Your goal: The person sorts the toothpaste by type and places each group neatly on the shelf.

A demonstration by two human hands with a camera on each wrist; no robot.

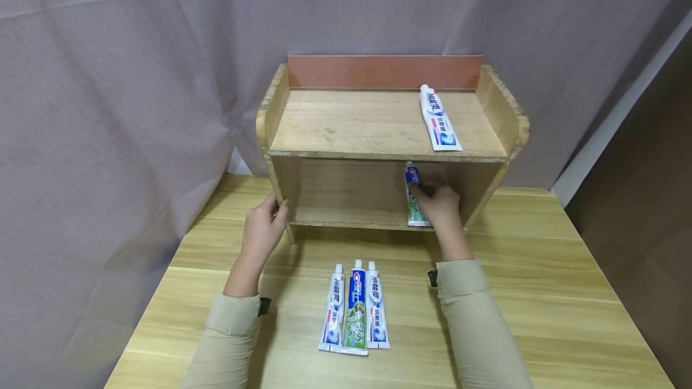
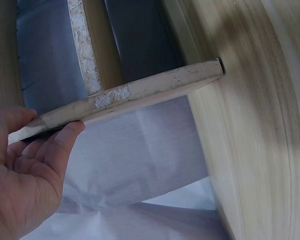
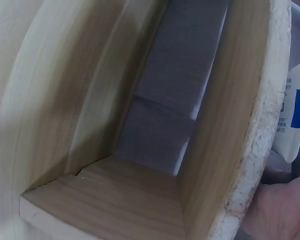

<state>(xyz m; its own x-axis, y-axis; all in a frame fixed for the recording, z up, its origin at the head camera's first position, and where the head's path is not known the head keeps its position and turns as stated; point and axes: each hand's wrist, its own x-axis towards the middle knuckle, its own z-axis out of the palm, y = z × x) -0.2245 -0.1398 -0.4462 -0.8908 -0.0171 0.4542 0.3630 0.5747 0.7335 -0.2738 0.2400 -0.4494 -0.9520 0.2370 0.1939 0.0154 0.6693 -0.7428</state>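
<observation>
A small two-tier wooden shelf (image 1: 346, 122) stands on the table. My left hand (image 1: 262, 227) grips the front edge of its left side panel (image 2: 155, 89), thumb on one face and fingers on the other. Inside the lower tier, toward the right, my right hand (image 1: 442, 206) holds a blue and green Crest toothpaste tube (image 1: 415, 212), cap pointing to the back. The thumb lies over the tube's printed face; the other fingers are mostly hidden. In the right wrist view the tube's white end (image 3: 292, 117) shows beside the lower board's edge.
A white toothpaste tube (image 1: 439, 122) lies on the upper tier at the right. In front of the shelf, on the table (image 1: 540, 293), a Crest tube (image 1: 355, 311) lies between a white tube (image 1: 334, 311) and another white tube (image 1: 376, 311). Grey curtain (image 1: 135, 77) hangs behind.
</observation>
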